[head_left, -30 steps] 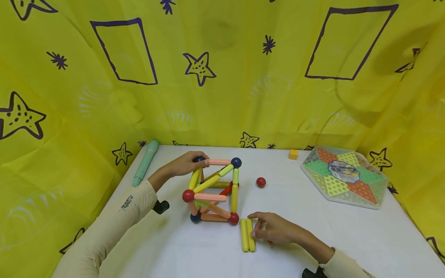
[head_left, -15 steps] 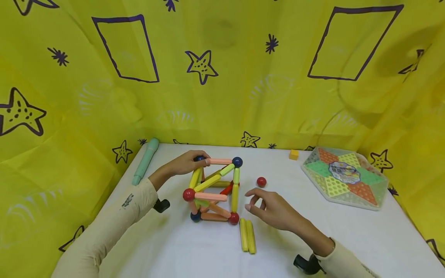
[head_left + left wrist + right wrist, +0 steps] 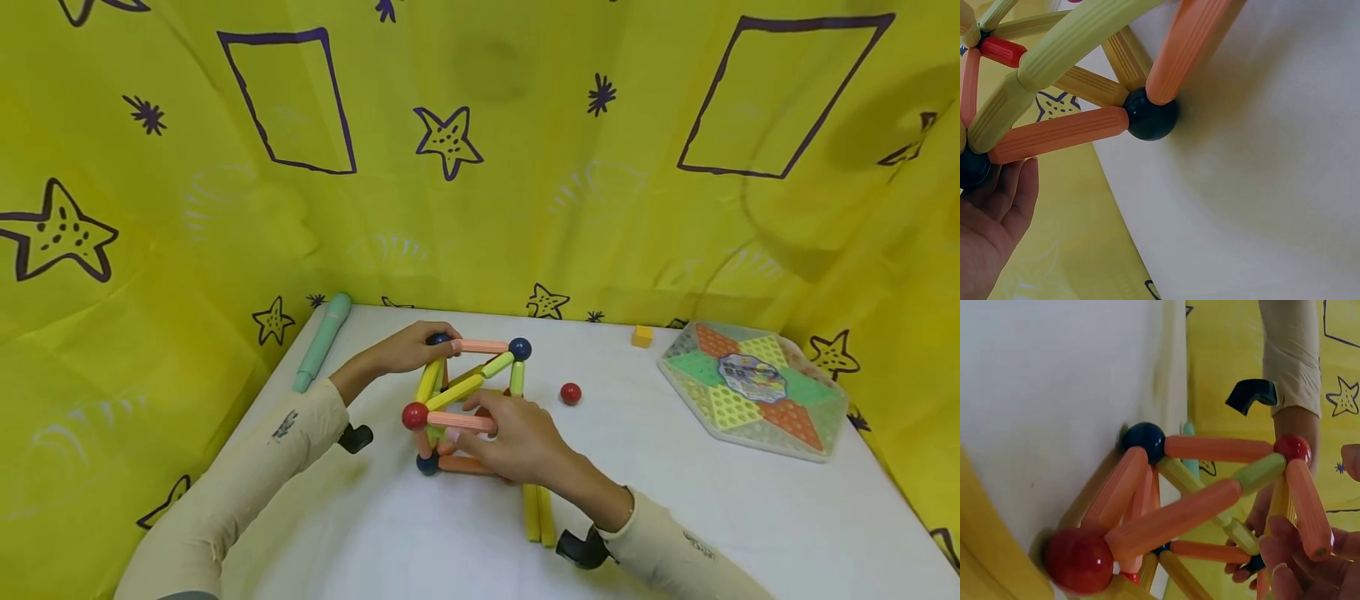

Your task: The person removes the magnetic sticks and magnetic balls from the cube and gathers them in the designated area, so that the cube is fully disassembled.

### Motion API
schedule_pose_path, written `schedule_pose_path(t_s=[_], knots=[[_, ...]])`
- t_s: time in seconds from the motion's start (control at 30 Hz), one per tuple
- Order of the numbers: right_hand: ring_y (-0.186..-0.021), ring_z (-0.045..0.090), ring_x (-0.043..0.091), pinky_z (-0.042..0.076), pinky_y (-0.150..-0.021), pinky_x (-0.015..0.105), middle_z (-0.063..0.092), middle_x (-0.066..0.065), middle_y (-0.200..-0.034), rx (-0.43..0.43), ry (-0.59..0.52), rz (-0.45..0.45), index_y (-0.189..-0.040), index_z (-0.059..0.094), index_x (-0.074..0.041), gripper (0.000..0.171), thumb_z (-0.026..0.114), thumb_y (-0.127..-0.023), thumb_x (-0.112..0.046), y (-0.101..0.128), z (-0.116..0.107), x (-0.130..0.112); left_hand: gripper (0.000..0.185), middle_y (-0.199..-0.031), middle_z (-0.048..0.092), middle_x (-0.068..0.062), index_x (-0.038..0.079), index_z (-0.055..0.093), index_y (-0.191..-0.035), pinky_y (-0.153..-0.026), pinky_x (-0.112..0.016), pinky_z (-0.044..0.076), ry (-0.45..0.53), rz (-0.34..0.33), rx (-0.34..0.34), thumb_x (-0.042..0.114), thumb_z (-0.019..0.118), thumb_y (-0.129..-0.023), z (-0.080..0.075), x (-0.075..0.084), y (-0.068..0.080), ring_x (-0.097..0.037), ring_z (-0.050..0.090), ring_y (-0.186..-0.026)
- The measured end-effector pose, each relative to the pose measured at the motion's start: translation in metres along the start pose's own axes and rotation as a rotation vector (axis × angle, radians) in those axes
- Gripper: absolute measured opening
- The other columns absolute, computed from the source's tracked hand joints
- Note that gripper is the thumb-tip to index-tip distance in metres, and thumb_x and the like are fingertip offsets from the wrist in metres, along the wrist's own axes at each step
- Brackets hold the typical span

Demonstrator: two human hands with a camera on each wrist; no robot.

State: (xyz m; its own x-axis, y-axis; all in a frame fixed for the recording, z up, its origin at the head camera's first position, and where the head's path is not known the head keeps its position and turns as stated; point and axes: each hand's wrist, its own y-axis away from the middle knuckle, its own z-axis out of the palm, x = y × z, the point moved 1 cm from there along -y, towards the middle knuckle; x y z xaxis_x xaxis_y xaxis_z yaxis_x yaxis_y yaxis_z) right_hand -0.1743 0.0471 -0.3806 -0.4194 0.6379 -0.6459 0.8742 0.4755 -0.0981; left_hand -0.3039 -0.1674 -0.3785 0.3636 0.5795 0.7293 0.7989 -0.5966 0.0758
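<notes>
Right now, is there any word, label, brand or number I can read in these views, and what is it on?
None can be read.
Round label at the centre of the hexagonal game board: printed, but too small and blurred to read.
Dark mark on the left sleeve: too blurred to read.
Small mark on the right sleeve: too small to read.
Yellow cloth backdrop: only drawn stars and rectangles, no text.

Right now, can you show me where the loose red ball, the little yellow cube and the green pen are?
loose red ball (image 3: pixel 571 393), head view, middle of the ball.
little yellow cube (image 3: pixel 642 336), head view, its top face.
green pen (image 3: pixel 322 341), head view, middle of its barrel.
</notes>
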Motion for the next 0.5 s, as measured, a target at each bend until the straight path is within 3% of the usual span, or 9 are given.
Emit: schedule_pose_path(t_s=[0.27,0.5], knots=[[-0.059,0.050,0.007,0.041,-0.047,0.024,0.056,-0.009,-0.066,0.106,0.067,-0.072,-0.101,0.070,-0.015,0.030,0.073,-0.086,-0.041,-0.011,0.015,-0.011,0.034,-0.120,0.068,-0.015,0.008,0.063,-0.125,-0.095,-0.044,0.050,-0.001,-0.004,0.007,0.033,0.051,-0.106,0.000,-0.001,-0.001,-0.035,0.062,-0.113],[-0.053,0.046,0.006,0.035,-0.043,0.022,0.047,-0.010,-0.057,0.110,0.117,-0.075,-0.099,0.070,-0.014,0.033,0.071,-0.089,-0.045,-0.017,0.025,-0.014,0.035,-0.118,0.067,-0.013,0.009,0.063,-0.125,-0.095,-0.043,0.050,-0.017,-0.017,0.011,0.035,0.052,-0.105,0.001,0.000,-0.001,-0.029,0.063,-0.109]])
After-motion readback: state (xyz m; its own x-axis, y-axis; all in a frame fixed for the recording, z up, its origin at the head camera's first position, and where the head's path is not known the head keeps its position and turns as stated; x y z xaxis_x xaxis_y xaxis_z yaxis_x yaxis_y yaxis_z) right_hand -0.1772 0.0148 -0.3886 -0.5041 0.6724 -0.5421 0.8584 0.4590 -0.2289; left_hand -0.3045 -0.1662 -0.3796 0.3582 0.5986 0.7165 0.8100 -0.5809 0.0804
